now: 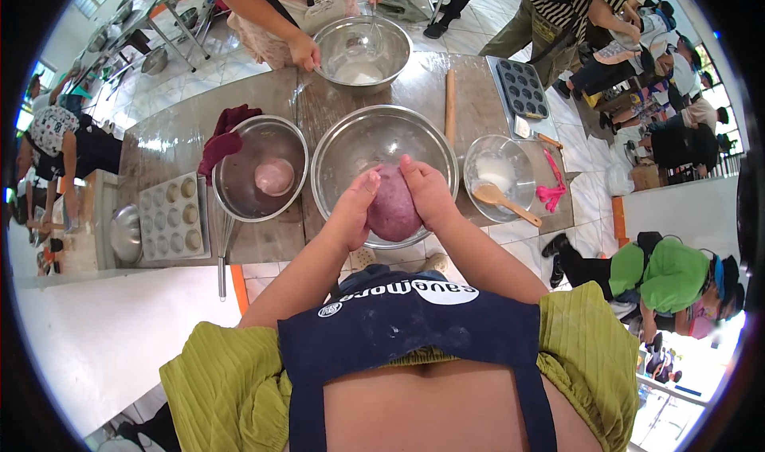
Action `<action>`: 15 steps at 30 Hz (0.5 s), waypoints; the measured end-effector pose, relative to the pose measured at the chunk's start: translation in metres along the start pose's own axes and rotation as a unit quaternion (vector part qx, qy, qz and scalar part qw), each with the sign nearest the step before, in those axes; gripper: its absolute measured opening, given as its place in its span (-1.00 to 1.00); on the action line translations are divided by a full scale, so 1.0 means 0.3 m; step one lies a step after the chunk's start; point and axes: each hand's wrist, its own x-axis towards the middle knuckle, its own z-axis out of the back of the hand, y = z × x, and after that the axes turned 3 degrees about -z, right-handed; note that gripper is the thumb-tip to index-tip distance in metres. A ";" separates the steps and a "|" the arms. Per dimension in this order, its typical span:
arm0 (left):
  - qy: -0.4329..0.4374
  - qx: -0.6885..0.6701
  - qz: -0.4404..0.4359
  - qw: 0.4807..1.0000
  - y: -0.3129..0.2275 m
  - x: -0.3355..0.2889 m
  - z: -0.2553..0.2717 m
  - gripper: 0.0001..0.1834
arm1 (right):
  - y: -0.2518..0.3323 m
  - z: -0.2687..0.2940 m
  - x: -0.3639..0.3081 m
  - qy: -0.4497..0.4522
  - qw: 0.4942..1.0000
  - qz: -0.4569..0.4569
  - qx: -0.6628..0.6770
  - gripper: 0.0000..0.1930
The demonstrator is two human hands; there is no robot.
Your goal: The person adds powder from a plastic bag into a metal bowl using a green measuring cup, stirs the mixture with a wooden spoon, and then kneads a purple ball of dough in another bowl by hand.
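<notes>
Between my two hands is a smooth ball of purple dough (394,207), held above the near side of a large steel mixing bowl (335,137). My left hand (358,205) is wrapped round its left side. Against its right side and top curls my right hand (428,191), thumb on the upper edge. Left of this bowl stands another steel bowl (231,183) with a small pink dough ball (274,176) in it. A glass bowl (518,159) with white powder (494,169) is on the right, a wooden spoon (506,204) lying across it.
Across the table a person's hands (305,52) hold a steel bowl (398,42) and whisk. Muffin tins (522,88) (171,217) lie at the far right and near left. A rolling pin (450,105), a whisk (222,253), a maroon cloth (221,145) and a pink ribbon (550,191) lie around.
</notes>
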 end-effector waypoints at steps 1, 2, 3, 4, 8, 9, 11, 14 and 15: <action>0.022 -0.007 0.002 1.000 0.001 -0.005 0.005 -0.47 | 0.010 0.004 -0.002 -0.001 1.000 -0.002 0.000 -0.47; 0.021 -0.007 0.004 1.000 0.000 -0.002 0.013 -0.47 | 0.024 0.012 0.001 0.019 1.000 -0.012 -0.019 -0.48; 0.037 0.002 0.008 0.999 -0.002 0.005 0.022 -0.49 | 0.038 0.017 -0.002 0.038 0.998 -0.021 -0.037 -0.49; 0.052 0.011 0.013 0.998 0.001 0.012 0.030 -0.51 | 0.027 0.024 -0.002 0.036 0.998 -0.022 -0.037 -0.49; -0.037 0.042 -0.059 0.997 0.047 0.043 0.074 -0.57 | 0.048 0.039 -0.016 0.146 0.974 -0.062 0.160 -0.49; -0.075 0.006 -0.058 0.995 0.049 0.048 0.072 -0.58 | 0.057 0.043 -0.029 0.163 0.948 -0.114 0.248 -0.49; -0.113 -0.031 -0.054 0.992 0.063 0.052 0.069 -0.58 | 0.003 0.023 -0.010 0.105 0.980 -0.044 0.164 -0.49; -0.102 -0.089 -0.053 0.989 0.094 0.037 0.046 -0.57 | -0.059 -0.015 0.004 0.004 0.997 0.075 -0.002 -0.49; -0.079 -0.073 -0.071 0.992 0.108 0.014 0.033 -0.54 | -0.063 -0.027 0.002 -0.037 0.989 0.119 -0.084 -0.48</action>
